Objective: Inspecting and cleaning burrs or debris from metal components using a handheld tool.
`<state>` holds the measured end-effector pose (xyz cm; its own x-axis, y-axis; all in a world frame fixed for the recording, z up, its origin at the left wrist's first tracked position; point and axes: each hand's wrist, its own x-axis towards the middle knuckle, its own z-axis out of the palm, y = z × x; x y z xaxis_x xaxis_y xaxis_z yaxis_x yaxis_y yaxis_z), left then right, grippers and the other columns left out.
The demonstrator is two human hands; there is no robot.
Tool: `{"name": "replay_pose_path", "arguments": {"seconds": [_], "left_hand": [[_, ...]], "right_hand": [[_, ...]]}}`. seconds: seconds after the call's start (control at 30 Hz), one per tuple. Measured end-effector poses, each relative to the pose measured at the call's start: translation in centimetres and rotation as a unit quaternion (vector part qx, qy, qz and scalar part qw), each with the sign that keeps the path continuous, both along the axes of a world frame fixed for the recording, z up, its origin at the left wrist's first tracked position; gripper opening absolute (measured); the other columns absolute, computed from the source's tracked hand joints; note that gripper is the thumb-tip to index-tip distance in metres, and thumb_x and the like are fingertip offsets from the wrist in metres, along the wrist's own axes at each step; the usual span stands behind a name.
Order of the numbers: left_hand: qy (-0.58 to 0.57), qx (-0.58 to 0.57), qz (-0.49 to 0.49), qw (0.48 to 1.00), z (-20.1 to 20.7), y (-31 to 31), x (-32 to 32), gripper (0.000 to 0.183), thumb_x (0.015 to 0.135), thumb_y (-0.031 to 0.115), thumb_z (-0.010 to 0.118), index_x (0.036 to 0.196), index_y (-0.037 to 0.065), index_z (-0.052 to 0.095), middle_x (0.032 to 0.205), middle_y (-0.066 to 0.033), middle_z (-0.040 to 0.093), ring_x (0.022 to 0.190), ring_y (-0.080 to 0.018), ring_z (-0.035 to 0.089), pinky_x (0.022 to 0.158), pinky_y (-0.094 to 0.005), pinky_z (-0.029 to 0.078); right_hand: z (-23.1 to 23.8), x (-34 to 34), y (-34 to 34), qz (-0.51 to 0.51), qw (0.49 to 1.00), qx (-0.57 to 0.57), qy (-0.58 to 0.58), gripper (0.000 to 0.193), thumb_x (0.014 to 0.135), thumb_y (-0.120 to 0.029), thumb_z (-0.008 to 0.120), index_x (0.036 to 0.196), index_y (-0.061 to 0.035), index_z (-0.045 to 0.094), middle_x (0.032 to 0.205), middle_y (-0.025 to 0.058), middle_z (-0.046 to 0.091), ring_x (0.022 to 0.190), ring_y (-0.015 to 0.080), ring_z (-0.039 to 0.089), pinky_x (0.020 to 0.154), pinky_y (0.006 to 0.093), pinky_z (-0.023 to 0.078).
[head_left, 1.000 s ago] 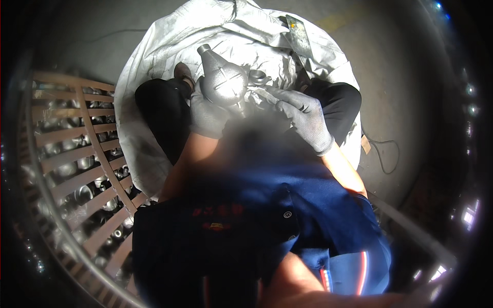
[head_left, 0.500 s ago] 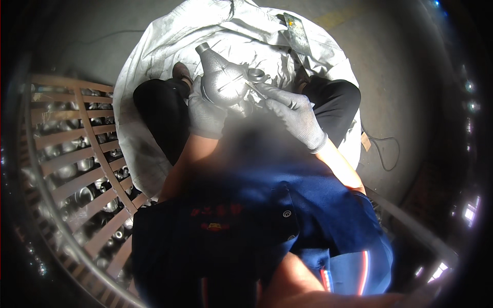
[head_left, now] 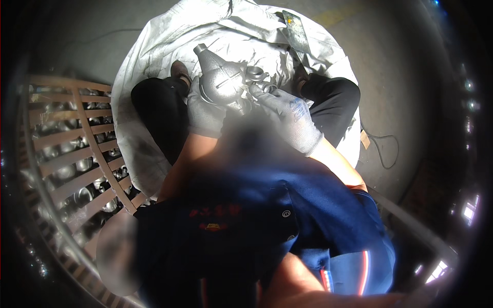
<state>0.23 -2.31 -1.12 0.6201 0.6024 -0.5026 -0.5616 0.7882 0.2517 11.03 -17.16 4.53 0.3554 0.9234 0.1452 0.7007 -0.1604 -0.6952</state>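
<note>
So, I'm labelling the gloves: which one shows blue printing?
The one on the right hand: blue marks show across its back. The left hand, holding the bulbous casting, shows plain grey.

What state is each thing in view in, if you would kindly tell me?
Left hand: gloved, holding the grey metal casting.
Grey metal casting: held, its narrow neck toward the picture's upper left.
Right hand: gloved, fingers bent beside the casting; grip unclear.
White sheet: spread out, wrinkled.
Flat plate: resting on the white sheet.
Slatted crate: holding many metal parts.
Cable: lying curved on the floor.
</note>
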Motion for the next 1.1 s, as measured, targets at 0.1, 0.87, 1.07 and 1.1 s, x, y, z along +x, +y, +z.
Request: {"name": "replay_pose_path", "arguments": {"seconds": [0.1,0.87,1.07,1.1], "left_hand": [[-0.017,0.008,-0.008,1.0,-0.9,0.3,-0.2,0.048,0.094,0.036,0.033,0.119,-0.003,0.045,0.114,-0.0198,0.054,0.105,-0.0303,0.053,0.094,-0.0436,0.041],[-0.01,0.03,-0.004,0.999,-2.4,0.7,-0.2,0.043,0.091,0.037,0.039,0.119,0.006,0.051,0.117,-0.012,0.055,0.109,-0.0301,0.053,0.092,-0.0497,0.042],[-0.056,0.016,0.006,0.998,-2.5,0.7,-0.1,0.038,0.093,0.03,0.039,0.108,-0.002,0.052,0.107,-0.0153,0.057,0.101,-0.0265,0.055,0.092,-0.0409,0.043],[-0.056,0.016,0.006,0.998,-2.4,0.7,-0.1,0.038,0.093,0.03,0.039,0.108,-0.002,0.052,0.107,-0.0153,0.057,0.101,-0.0265,0.055,0.092,-0.0409,0.043]], "right_hand": [[-0.2,0.2,-0.1,0.014,1.0,0.014,-0.022,0.038,0.081,-0.005,0.058,0.118,-0.0147,0.058,0.081,0.0124,0.061,0.072,0.0296,0.06,0.063,0.0359,0.05],[0.8,0.2,-0.5,-0.006,0.983,-0.01,0.183,0.036,0.083,-0.001,0.055,0.117,-0.0122,0.058,0.088,0.0154,0.064,0.071,0.0249,0.063,0.068,0.0309,0.051],[0.0,0.5,-0.3,-0.023,0.999,-0.023,-0.02,0.037,0.081,-0.005,0.057,0.116,-0.0161,0.059,0.083,0.0118,0.063,0.071,0.0261,0.062,0.064,0.0332,0.051],[-0.2,0.5,-0.3,-0.023,0.999,-0.023,-0.02,0.037,0.081,-0.005,0.057,0.116,-0.0161,0.059,0.083,0.0118,0.063,0.071,0.0261,0.062,0.064,0.0332,0.051]]}}
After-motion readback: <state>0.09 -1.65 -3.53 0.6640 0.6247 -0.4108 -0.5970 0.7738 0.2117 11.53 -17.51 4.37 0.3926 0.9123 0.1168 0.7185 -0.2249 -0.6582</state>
